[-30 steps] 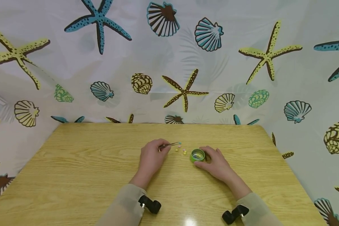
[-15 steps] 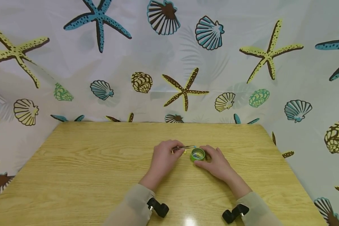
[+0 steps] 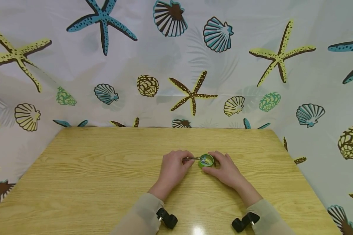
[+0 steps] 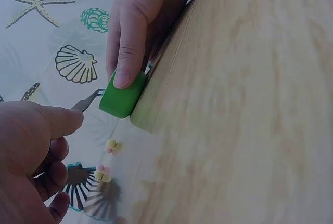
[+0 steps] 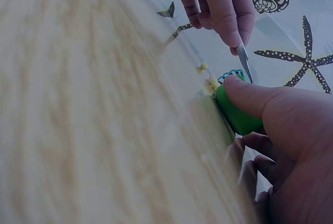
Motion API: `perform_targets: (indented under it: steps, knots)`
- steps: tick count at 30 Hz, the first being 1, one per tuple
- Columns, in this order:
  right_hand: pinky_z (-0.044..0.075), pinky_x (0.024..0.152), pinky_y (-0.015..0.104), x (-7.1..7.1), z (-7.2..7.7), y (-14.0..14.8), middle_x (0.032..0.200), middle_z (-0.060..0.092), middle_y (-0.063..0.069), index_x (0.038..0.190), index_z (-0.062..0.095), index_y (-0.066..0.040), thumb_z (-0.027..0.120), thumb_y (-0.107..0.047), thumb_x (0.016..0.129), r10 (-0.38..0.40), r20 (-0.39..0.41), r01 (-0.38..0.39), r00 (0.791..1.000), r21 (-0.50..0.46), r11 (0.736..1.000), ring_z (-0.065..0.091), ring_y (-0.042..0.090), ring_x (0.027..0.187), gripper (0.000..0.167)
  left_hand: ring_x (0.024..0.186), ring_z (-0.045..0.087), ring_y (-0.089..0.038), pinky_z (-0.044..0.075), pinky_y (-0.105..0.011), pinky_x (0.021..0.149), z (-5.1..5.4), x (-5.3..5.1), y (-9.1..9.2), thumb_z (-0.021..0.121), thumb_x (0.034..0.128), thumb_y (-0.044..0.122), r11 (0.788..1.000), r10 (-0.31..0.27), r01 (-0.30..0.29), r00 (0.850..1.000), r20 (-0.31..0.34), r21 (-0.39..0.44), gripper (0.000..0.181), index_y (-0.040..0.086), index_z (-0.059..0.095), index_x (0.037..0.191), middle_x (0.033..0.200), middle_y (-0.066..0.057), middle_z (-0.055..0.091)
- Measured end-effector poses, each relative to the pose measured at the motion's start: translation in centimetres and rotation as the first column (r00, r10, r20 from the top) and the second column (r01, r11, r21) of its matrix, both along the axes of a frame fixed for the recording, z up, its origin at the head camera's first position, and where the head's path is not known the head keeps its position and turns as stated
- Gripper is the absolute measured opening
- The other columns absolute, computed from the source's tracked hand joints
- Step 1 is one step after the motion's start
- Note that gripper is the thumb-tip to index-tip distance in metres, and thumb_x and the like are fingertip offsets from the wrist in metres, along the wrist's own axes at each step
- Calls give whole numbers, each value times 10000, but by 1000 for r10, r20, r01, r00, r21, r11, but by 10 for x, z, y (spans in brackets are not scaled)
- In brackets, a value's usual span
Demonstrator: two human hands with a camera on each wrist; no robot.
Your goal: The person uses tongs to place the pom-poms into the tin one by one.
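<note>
In the head view my left hand (image 3: 174, 168) pinches metal tweezers (image 3: 192, 159) between thumb and finger. Their tips reach over the rim into a small round green tin (image 3: 201, 166), where some small coloured pieces show. Around the tin's right side curls my right hand (image 3: 225, 170), its thumb pressing the green wall (image 4: 122, 102) in the left wrist view. Small yellow and pink beads (image 4: 103, 174) lie on the table beside the tin; the left hand hides them in the head view. Whether the tweezer tips still hold the blue bead cannot be made out.
The wood-grain table (image 3: 91, 169) stretches out on both sides of the hands. A white cloth (image 3: 120, 71) printed with starfish and shells hangs behind it and along its sides. Each sleeve carries a black camera mount (image 3: 167, 219).
My left hand has moved right with the tweezers, carrying a blue bead at the tips toward the tin. The tips have dipped into its mouth. My right hand has stayed on the tin.
</note>
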State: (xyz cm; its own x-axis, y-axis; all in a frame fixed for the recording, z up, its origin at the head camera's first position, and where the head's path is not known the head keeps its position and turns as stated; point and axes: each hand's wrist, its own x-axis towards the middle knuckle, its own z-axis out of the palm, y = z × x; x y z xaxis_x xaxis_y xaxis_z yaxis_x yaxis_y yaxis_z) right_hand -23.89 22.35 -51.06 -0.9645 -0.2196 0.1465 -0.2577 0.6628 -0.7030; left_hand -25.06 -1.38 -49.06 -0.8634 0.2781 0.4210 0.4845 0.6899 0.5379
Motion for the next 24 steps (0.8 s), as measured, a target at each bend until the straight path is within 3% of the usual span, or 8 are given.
perform_targets:
  steps: [10,17,24]
  knots:
    - [50,1330,615,1,1,0,1481,658,119,1515,636,-78,849,-375,1005,-1,11,1,1000,-13,1000,546,356,1477,628,893,714,-190,523,-553,935,1,1,-1,861,999,208,999,28,-29,999,32,18,62,198,861,1061,959,47,810]
    - [50,1325,631,1,0,1,1395,697,69,1490,656,-89,852,-364,1004,7,-2,-7,1000,-26,1000,583,340,1434,591,880,672,-168,531,-476,872,2,-4,-9,850,1012,224,991,57,-67,995,88,117,81,209,852,1091,993,52,800]
    - [50,1326,626,1,0,0,1392,699,60,1488,657,-89,854,-361,1002,9,5,-9,1000,-26,1000,576,338,1439,590,1041,780,-209,617,-470,915,2,-14,-23,827,1030,196,975,80,-105,988,133,197,89,176,845,1115,1104,-5,816]
